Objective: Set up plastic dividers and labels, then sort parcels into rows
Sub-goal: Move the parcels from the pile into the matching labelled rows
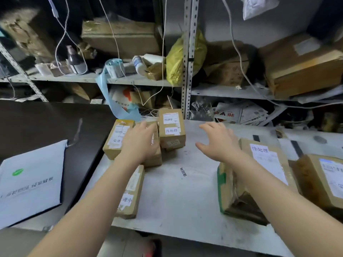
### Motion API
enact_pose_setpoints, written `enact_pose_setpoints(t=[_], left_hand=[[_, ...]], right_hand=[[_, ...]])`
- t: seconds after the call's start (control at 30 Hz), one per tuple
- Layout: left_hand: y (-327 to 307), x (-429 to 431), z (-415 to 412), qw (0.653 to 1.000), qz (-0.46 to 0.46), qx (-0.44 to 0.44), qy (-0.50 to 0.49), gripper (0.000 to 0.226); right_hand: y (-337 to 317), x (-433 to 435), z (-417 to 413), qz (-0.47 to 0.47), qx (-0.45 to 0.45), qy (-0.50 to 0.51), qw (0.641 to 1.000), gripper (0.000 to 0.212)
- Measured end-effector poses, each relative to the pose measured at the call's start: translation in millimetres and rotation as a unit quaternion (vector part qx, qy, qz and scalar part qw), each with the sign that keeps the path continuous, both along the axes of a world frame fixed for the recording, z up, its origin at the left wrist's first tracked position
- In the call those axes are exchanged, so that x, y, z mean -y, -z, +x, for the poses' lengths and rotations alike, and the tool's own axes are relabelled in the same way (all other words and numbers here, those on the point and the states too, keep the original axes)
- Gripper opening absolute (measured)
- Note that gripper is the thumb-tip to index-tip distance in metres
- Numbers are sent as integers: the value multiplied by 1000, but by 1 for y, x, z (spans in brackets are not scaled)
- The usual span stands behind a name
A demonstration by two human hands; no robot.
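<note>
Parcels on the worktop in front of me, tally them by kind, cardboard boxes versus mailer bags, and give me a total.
Brown cardboard boxes: 7, namely back left, under the left hand, upright at the back, near left, green-edged, large labelled, far right.
White mailer bags: 1.
Total: 8

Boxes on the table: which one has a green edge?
The big crumpled box under the right arm, on the table's right side. Green runs down its left edge; the other boxes are plain brown with white labels.
</note>
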State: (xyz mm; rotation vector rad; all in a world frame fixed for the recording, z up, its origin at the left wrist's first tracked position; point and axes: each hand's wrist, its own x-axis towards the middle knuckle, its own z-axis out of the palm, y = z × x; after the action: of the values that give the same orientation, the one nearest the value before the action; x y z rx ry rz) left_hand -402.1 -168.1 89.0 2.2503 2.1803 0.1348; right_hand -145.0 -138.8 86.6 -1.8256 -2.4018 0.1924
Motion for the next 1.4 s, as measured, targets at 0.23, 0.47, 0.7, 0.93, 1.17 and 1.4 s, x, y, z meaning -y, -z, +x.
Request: enact_pose_setpoints(t=[0.23, 0.47, 0.7, 0.93, 1.17, 1.4], left_hand=[[54, -92, -73, 998, -29, -39, 33, 47], [122, -153, -57, 961, -148, 230, 38, 59], [152, -155, -26, 886, -146, 439, -12, 83], [118, -146, -9, 861, -108, 497, 5, 72], [38, -117, 23, 850, -27, 522, 58, 56], [-15, -34, 68, 857, 32, 511, 53, 48]], right_hand=[[27, -64, -88, -72, -33, 64, 995, 60], [78, -118, -116, -190, -254, 244, 916, 62], [108, -121, -115, -208, -406, 293, 841, 28], [74, -96, -108, -176, -442, 311, 823, 31], [-7, -50, -75, -99, -457, 276, 840, 29], [-58, 27, -22, -63, -445, 212, 868, 29]])
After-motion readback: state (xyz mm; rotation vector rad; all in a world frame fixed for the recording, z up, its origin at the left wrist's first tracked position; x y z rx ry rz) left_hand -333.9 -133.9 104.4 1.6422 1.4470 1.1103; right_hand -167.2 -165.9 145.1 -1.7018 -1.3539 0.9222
